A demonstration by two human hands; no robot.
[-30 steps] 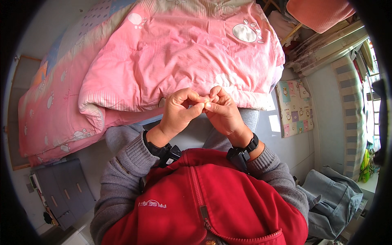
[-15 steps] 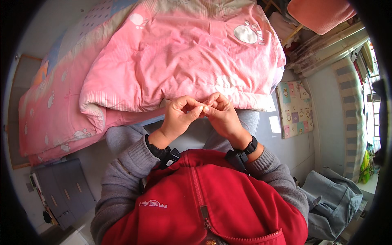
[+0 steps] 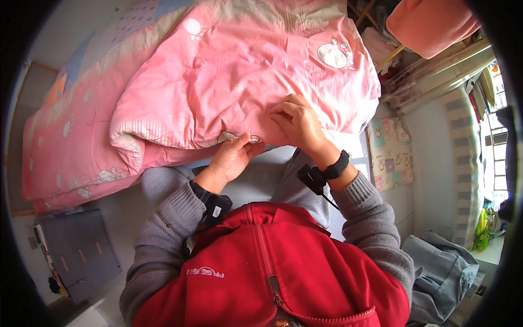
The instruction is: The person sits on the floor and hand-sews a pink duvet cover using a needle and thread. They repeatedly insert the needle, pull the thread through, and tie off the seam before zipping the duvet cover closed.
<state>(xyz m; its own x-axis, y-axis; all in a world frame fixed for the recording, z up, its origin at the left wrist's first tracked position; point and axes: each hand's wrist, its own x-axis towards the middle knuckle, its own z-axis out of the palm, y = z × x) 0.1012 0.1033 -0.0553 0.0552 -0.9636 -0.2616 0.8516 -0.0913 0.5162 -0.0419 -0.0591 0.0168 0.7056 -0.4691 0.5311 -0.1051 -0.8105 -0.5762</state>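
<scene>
Daylight from the window (image 3: 499,163) at my 3 o'clock reaches a pale room where the bed's coverings fill most of the view ahead. The pink quilt (image 3: 261,60) lies rumpled at 12 o'clock, its near edge hanging just beyond my knees, with a white paw print (image 3: 333,55) toward its 1 o'clock corner. My left hand (image 3: 227,161) is at that near edge, thumb over the top and fingers below, clamped on the fabric. My right hand (image 3: 302,125) is over the quilt at 2 o'clock from the left; its thumb and fingers are drawn together, but I cannot tell whether anything thin is between them, or whether the tips touch the cloth. Each wrist wears a black strap, and my grey sleeves (image 3: 152,234) come up from 7 and 5 o'clock around my red top (image 3: 310,256). My grey trousers (image 3: 163,188) show below the quilt's edge. Farther out, a patterned mat (image 3: 389,152) stands at 3 o'clock, a heap of grey cloth (image 3: 438,278) is at 4, a dark grey cabinet (image 3: 81,253) at 8, and something coral and soft-looking (image 3: 433,24) near 2.
</scene>
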